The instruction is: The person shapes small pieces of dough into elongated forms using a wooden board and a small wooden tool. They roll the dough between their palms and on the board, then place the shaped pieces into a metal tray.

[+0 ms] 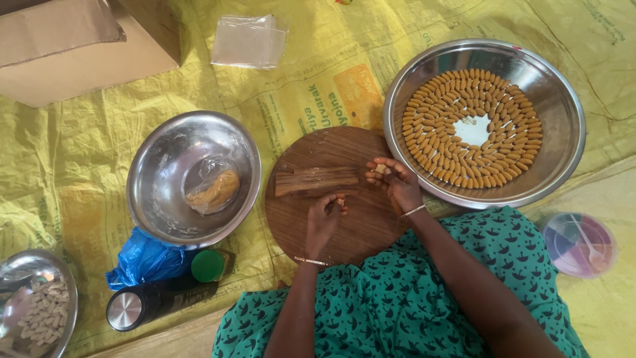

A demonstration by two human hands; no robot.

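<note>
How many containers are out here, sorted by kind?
Steel bowls: 1
Steel plates: 2
Plastic tubs with lids: 1
Bottles: 1
Cardboard boxes: 1
Total: 6

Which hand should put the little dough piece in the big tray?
Probably the right hand: it holds the dough piece beside the big tray. The left hand is farther away.
</note>
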